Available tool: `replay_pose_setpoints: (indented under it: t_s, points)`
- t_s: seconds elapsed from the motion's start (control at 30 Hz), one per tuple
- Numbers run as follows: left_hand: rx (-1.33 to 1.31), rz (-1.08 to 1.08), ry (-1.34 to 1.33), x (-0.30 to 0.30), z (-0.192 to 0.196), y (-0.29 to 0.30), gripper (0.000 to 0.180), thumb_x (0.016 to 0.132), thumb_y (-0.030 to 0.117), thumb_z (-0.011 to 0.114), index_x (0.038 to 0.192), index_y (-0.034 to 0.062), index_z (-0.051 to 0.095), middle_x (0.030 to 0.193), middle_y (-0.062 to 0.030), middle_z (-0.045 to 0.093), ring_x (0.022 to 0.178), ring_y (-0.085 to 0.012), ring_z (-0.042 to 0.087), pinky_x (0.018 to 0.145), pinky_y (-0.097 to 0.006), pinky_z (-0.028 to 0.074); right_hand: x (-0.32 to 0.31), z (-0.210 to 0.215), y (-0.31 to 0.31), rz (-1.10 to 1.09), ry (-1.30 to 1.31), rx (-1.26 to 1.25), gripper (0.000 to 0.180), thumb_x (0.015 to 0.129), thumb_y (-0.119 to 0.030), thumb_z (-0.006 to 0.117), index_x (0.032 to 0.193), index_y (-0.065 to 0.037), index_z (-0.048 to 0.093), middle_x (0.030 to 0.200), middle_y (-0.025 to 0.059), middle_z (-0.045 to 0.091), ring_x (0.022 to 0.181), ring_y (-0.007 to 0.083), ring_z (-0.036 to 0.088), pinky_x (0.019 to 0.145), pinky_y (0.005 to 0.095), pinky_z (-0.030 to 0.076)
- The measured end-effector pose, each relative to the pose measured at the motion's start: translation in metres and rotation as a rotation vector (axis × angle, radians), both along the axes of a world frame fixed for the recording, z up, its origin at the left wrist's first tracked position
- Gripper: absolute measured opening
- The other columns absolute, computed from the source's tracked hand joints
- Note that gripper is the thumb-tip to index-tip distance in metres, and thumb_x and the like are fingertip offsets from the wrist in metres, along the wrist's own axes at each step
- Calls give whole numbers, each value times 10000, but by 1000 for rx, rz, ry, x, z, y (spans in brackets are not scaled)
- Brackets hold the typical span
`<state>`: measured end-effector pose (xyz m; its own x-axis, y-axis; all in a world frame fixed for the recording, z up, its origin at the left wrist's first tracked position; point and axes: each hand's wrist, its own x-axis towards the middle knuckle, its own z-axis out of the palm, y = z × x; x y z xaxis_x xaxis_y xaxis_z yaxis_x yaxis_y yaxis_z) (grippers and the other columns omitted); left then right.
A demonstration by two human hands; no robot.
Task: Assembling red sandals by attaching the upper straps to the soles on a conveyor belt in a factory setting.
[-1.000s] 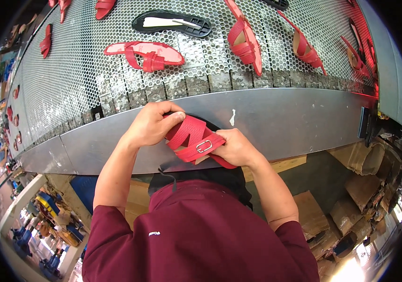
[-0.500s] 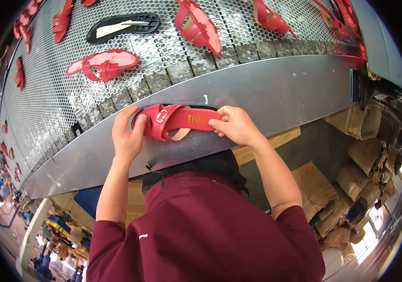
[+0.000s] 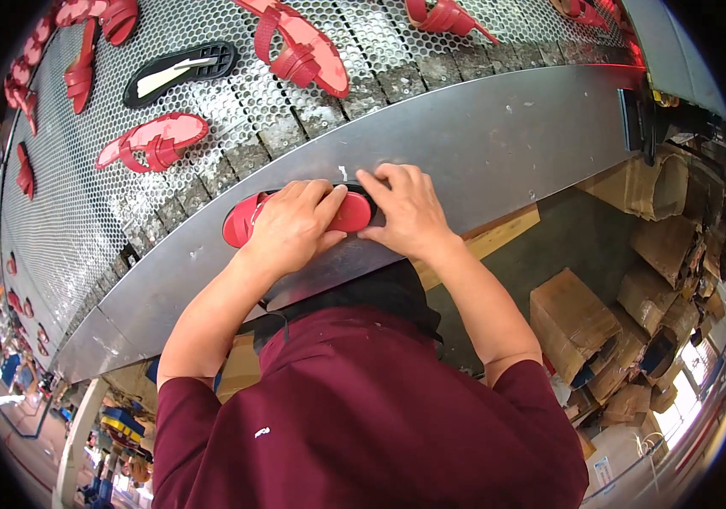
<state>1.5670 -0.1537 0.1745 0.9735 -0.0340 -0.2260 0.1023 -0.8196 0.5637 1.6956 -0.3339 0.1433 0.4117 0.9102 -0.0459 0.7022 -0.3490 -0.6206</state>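
Observation:
A red slide sandal point(image 3: 356, 214) with crossed straps lies on its side-to-side length on the metal ledge in front of me, heel end to the right. Along its far edge shows a black sole point(image 3: 369, 188), mostly covered by the sandal. My left hand point(image 3: 293, 224) is closed over the middle of the sandal, hiding much of the straps. At the heel my right hand point(image 3: 411, 212) curves around the end, index finger by the far edge and thumb by the near edge.
Beyond the smooth metal ledge point(image 3: 507, 127) runs a perforated mesh conveyor point(image 3: 235, 93). On it lie several red sandal uppers point(image 3: 159, 142) and a loose black sole point(image 3: 178, 75) with a pale strip. Cardboard boxes point(image 3: 573, 322) are stacked at the lower right.
My left hand has moved from the toe to the middle of the sandal. My right hand has shifted from pinching the heel to curving around it. Pieces on the conveyor appear farther left.

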Motion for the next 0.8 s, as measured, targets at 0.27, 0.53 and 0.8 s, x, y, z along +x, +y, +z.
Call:
replay_pose_setpoints:
  t_s: [0.27,0.53,0.8]
  points:
    - [-98,30,-36,11,22,12,636,630,227,838,1199,56,609,1080,-107,619,928,-298,624,750,-398,526,14,12,-4,-75,837,-239,736,686,-147,815,1343,-38,501,1022,139,679,899,264,656,826,368,528]
    - [-192,47,53,19,25,10,600,664,256,822,1189,52,616,1104,-104,610,954,-305,619,785,-412,517,11,15,-9,-151,1116,-22,714,733,-60,770,1367,9,450,958,169,704,847,183,690,802,319,558]
    - [-189,31,43,25,23,4,598,674,272,820,1192,55,616,1100,-96,607,939,-298,623,772,-406,523,22,24,-11,-111,1034,-73,716,730,-100,769,1361,17,450,966,186,699,860,225,700,802,334,553]
